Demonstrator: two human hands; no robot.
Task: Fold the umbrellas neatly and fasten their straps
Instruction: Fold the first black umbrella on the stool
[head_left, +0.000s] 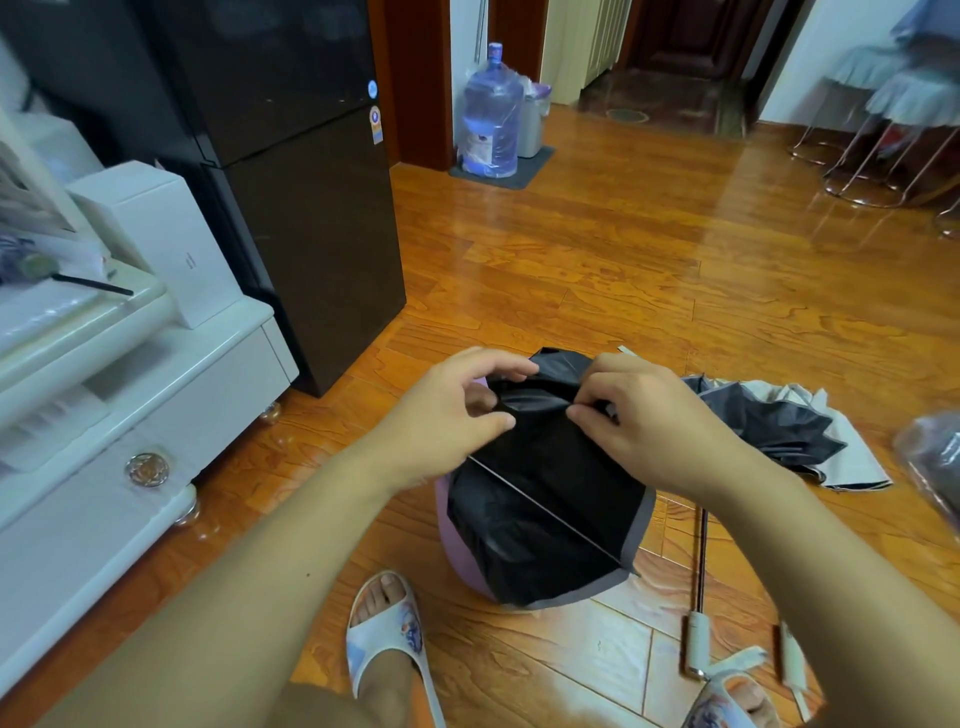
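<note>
The person stands over the wooden floor (597, 249), holding a black-lined umbrella (545, 499) between both feet. The left hand (447, 415) and the right hand (644, 421) each pinch a fold of its canopy near the top. A second umbrella (779, 431) lies loose on the floor just right.

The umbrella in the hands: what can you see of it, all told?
The umbrella is half-collapsed: black inner fabric facing up, a grey hem, a pinkish-purple outer side showing at its left edge, and a thin metal rib across the panel. The material looks thin and crinkled. It hangs bunched above the wooden floor. The left hand and right hand pinch its folds near the top.
</note>
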